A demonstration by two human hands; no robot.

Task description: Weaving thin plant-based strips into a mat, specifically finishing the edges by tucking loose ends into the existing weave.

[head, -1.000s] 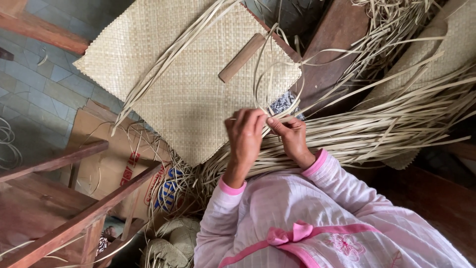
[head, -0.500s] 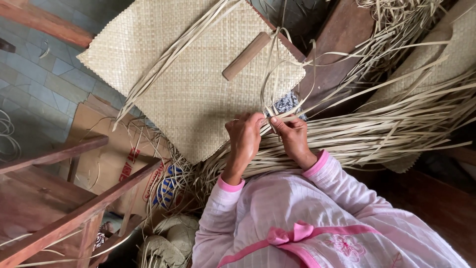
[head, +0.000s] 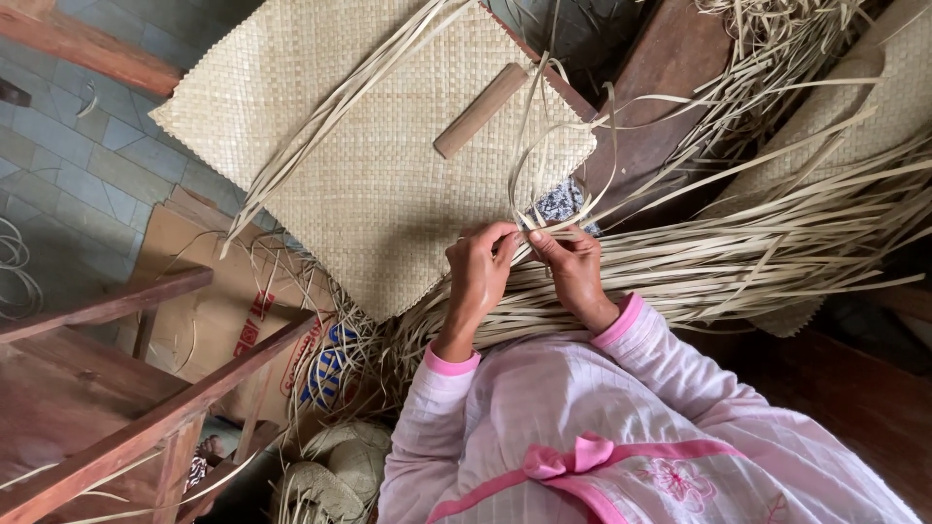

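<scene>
Grey-blue tiled floor (head: 68,165) under a reddish wooden bench (head: 107,388), daylight.

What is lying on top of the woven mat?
On the woven mat lie a wooden stick and a bundle of loose strips. Both hands work strips at its near edge. What lies beneath the mat is covered.

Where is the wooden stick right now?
In the head view, the wooden stick lies on the woven mat, upper centre, beyond both hands and apart from them.

Wooden stick (head: 482,110) on woven mat (head: 369,175); loose strips (head: 777,252) right.
</scene>
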